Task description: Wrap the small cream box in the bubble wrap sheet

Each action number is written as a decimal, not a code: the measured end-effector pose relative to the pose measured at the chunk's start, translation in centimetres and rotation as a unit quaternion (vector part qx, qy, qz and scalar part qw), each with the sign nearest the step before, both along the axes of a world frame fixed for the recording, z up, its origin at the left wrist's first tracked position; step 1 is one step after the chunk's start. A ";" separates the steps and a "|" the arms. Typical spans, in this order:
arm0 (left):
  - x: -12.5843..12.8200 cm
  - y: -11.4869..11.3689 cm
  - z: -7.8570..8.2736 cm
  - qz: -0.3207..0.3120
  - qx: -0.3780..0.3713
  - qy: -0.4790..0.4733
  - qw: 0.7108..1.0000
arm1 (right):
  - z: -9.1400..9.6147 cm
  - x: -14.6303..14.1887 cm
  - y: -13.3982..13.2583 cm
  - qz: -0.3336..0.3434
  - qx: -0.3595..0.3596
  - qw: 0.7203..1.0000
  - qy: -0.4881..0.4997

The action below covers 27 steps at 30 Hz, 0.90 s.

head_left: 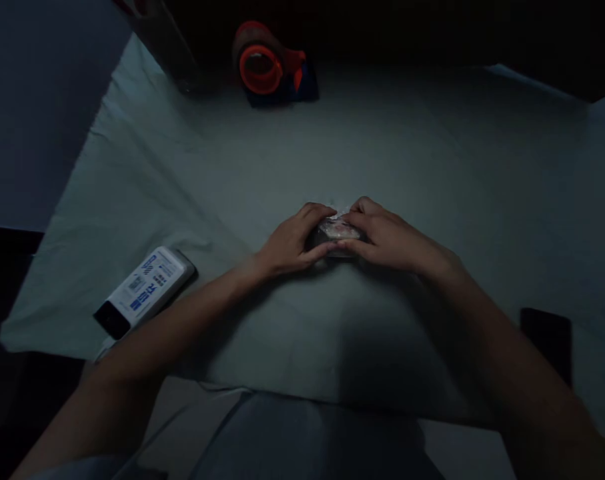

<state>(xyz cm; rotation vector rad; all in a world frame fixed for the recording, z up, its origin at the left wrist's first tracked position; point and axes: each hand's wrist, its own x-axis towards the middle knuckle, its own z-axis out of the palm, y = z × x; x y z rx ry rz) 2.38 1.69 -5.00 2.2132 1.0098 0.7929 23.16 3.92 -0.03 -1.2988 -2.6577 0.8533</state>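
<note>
A small object wrapped in clear, shiny plastic [340,230] sits low over the middle of the cloth-covered table; its kind cannot be made out in the dim light. My left hand [297,239] grips its left side, fingers at the far edge and thumb along the near edge. From the right, my right hand [382,233] holds the same object with bent fingers on its top and far side. Both thumbs meet at the near edge. Much of the object is hidden beneath my fingers.
An orange and blue tape dispenser [270,67] stands at the back. A white device with a printed label [150,287] lies on the left of the pale tablecloth [262,160]. Near the right front is a dark, phone-like slab [547,340]. A dark upright container [165,40] stands back left.
</note>
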 end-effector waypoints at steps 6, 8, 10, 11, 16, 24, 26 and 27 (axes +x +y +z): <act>0.5 0.8 0.1 0.023 -0.017 0.033 0.999 | -1.6 0.1 1.9 -0.031 -0.011 0.997 0.067; 0.6 1.2 -0.1 0.013 -0.007 0.058 0.998 | -2.1 -0.1 1.9 -0.044 0.001 0.996 0.077; 0.5 1.5 -0.2 0.017 0.004 0.080 0.997 | -2.6 -0.3 1.8 -0.050 0.019 0.995 0.086; 0.5 1.6 -0.3 0.029 0.006 0.083 0.996 | -2.8 -0.4 1.6 -0.059 0.033 0.994 0.091; 0.1 1.9 -0.3 0.069 -0.008 0.076 0.995 | -3.8 -0.5 0.2 -0.102 0.136 0.972 0.160; 0.2 1.9 1.2 0.154 -0.049 0.059 0.985 | -3.6 0.0 0.1 -0.116 0.090 0.972 0.183; 0.3 1.1 2.1 0.234 -0.140 0.022 0.962 | -3.3 0.0 0.9 -0.136 0.048 0.973 0.179; 0.4 0.7 2.5 0.241 -0.227 -0.006 0.944 | -3.3 -0.1 1.4 -0.146 0.029 0.972 0.179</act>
